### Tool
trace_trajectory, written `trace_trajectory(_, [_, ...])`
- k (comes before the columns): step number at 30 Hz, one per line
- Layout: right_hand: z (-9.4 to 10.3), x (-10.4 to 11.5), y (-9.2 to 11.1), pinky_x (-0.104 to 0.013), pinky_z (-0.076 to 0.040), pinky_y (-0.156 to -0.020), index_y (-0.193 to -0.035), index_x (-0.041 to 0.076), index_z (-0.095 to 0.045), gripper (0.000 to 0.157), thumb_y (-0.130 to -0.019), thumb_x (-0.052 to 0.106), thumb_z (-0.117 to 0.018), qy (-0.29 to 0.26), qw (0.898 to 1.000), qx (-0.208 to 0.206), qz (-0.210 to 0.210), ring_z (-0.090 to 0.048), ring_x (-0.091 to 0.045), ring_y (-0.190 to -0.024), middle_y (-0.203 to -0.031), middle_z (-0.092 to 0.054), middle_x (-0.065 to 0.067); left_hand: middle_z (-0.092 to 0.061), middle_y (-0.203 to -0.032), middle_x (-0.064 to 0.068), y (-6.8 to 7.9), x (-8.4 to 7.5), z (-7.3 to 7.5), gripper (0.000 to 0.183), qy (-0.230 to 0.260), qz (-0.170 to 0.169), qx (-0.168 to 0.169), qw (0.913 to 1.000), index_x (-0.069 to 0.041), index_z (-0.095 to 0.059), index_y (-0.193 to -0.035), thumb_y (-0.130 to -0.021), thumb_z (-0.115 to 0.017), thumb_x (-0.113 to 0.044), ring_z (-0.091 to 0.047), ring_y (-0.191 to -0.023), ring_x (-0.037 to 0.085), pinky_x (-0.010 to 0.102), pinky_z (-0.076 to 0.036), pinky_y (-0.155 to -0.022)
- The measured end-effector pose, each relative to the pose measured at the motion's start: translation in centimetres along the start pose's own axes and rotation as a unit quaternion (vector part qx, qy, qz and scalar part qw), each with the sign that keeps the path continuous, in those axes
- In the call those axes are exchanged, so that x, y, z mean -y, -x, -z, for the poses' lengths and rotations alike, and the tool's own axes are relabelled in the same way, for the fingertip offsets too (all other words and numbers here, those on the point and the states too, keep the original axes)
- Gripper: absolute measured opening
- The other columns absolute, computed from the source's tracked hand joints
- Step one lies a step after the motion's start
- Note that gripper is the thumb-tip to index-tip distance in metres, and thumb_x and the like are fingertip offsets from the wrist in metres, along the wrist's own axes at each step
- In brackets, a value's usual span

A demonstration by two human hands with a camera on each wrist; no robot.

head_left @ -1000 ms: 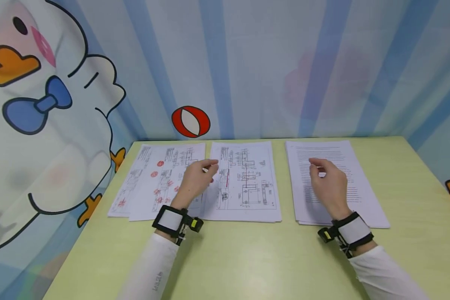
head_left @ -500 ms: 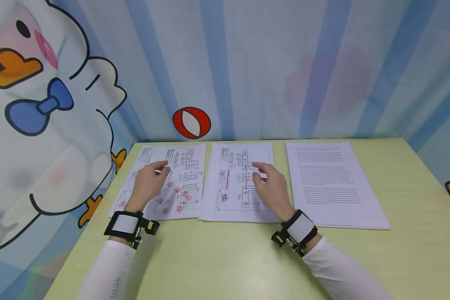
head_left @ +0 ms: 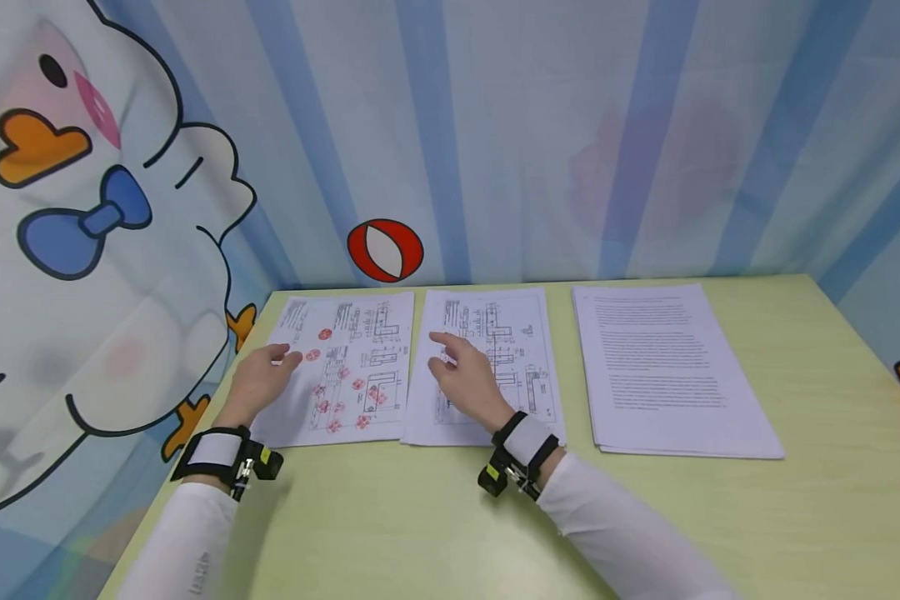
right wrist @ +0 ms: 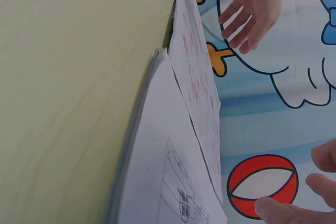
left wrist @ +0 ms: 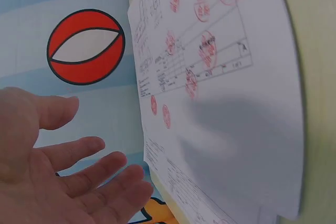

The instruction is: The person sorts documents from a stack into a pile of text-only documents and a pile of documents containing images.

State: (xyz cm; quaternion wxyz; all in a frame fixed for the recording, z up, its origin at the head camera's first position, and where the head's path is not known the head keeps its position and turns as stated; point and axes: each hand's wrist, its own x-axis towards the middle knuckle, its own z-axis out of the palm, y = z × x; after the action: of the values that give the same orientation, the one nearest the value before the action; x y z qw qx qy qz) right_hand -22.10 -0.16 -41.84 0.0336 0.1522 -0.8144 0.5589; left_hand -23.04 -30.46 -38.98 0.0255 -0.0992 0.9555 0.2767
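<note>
My left hand (head_left: 258, 383) hovers over the left edge of a paper stack (head_left: 382, 408) printed with technical drawings and red round stamps. In the left wrist view its fingers (left wrist: 100, 174) are loosely spread, apart from the paper, and hold nothing. My right hand (head_left: 471, 383) is above the middle paper stack (head_left: 420, 429), whose top sheet bears drawings without round stamps; its thumb and forefinger are apart with nothing between them. The right wrist view shows several right fingertips (right wrist: 275, 211) at the lower right and the left hand (right wrist: 258, 11) farther off.
A third paper stack (head_left: 667, 429), printed with lines of text, lies on the right of the pale yellow-green table (head_left: 435, 533). Behind the table hangs a striped blue curtain (head_left: 525, 167) with cartoon figures.
Both hands have moved left. The left went from between the left and middle stacks to the left stack's outer edge; the right went from the text stack to the middle stack.
</note>
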Motion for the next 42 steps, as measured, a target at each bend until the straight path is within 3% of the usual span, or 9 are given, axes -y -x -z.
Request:
trace_trajectory(10, [-4.4,0.3,-1.4,-0.042,-0.043,-0.096,-0.143,0.008,-0.047,0.046,-0.098,0.014,-0.053,0.007,0.995,0.076,-0.062,-0.049,-0.027,-0.121,-0.144,-0.045,-0.014,-0.039,-0.139,0.034,-0.7,2.3,-0.4,0.058,-0.008,0.052,0.031,0.9982,0.012,-0.034,-0.144,-0.104,-0.043,-0.029,-0.046,-0.113,0.042,0.057,-0.040,-0.098])
trace_trajectory(13, [-5.6,0.4,-1.6,-0.044,-0.036,-0.104,-0.144,0.008,-0.046,0.048,-0.098,0.015,-0.054,0.010,0.992,0.098,-0.078,-0.046,-0.027,-0.124,-0.145,-0.043,-0.012,-0.040,-0.138,0.035,-0.9,2.9,-0.7,0.058,-0.011,0.061,0.036,0.9974,0.012,-0.035,-0.143,-0.103,-0.043,-0.029,-0.046,-0.112,0.042,0.057,-0.040,-0.097])
trace_trajectory(17, [-6.8,0.3,-1.8,-0.046,-0.032,-0.108,-0.143,0.008,-0.047,0.049,-0.096,0.015,-0.057,0.018,0.991,0.109,-0.080,-0.038,-0.029,-0.131,-0.146,-0.042,-0.014,-0.042,-0.137,0.034,-0.8,3.3,-0.8,0.057,-0.015,0.074,0.035,0.9965,0.011,-0.036,-0.143,-0.104,-0.044,-0.029,-0.048,-0.111,0.041,0.055,-0.044,-0.093])
trace_trajectory(23, [-7.9,0.3,-2.0,-0.045,-0.036,-0.105,-0.145,0.008,-0.045,0.051,-0.096,0.016,-0.057,0.003,0.988,0.131,-0.080,-0.042,-0.030,-0.127,-0.148,-0.036,-0.017,-0.044,-0.135,0.033,-0.7,3.5,-1.2,0.055,-0.009,0.073,0.023,0.9970,0.012,-0.036,-0.142,-0.104,-0.044,-0.026,-0.049,-0.111,0.040,0.054,-0.045,-0.093])
trace_trajectory(29, [-8.7,1.0,-2.1,-0.046,-0.030,-0.108,-0.143,0.009,-0.047,0.052,-0.093,0.015,-0.058,-0.064,0.984,0.087,-0.142,-0.031,-0.029,-0.135,-0.149,-0.036,-0.015,-0.044,-0.134,0.035,-0.4,3.1,-1.6,0.057,-0.007,0.060,0.028,0.9978,0.015,-0.035,-0.141,-0.102,-0.045,-0.025,-0.049,-0.112,0.042,0.056,-0.042,-0.095])
trace_trajectory(31, [-8.8,1.4,-2.2,-0.044,-0.034,-0.106,-0.142,0.009,-0.049,0.051,-0.093,0.014,-0.057,-0.112,0.977,0.054,-0.172,-0.040,-0.028,-0.128,-0.145,-0.041,-0.014,-0.044,-0.134,0.034,-0.4,2.9,-1.6,0.056,-0.006,0.059,0.027,0.9979,0.015,-0.036,-0.141,-0.103,-0.046,-0.025,-0.049,-0.112,0.042,0.055,-0.044,-0.093])
trace_trajectory(35, [-8.6,1.8,-2.7,-0.042,-0.041,-0.099,-0.142,0.009,-0.049,0.049,-0.093,0.012,-0.056,-0.207,0.950,0.001,-0.232,-0.051,-0.027,-0.115,-0.138,-0.048,-0.014,-0.047,-0.133,0.033,-0.3,2.5,-1.7,0.056,-0.002,0.057,0.020,0.9982,0.013,-0.039,-0.140,-0.103,-0.047,-0.027,-0.050,-0.109,0.040,0.053,-0.047,-0.089])
trace_trajectory(40, [-7.9,1.3,-3.2,-0.042,-0.044,-0.097,-0.146,0.009,-0.043,0.053,-0.094,0.011,-0.054,-0.298,0.912,-0.032,-0.280,-0.052,-0.029,-0.115,-0.140,-0.046,-0.016,-0.049,-0.131,0.032,-0.5,2.5,-1.7,0.054,-0.002,0.059,0.015,0.9981,0.013,-0.041,-0.139,-0.103,-0.046,-0.027,-0.050,-0.110,0.041,0.054,-0.045,-0.093])
trace_trajectory(42, [-7.7,1.0,-3.2,-0.040,-0.046,-0.094,-0.148,0.007,-0.039,0.056,-0.094,0.010,-0.053,-0.319,0.902,-0.034,-0.289,-0.051,-0.029,-0.116,-0.139,-0.046,-0.017,-0.049,-0.131,0.032,-0.6,2.7,-1.7,0.053,-0.002,0.060,0.012,0.9981,0.014,-0.042,-0.138,-0.102,-0.047,-0.025,-0.050,-0.113,0.042,0.054,-0.045,-0.093])
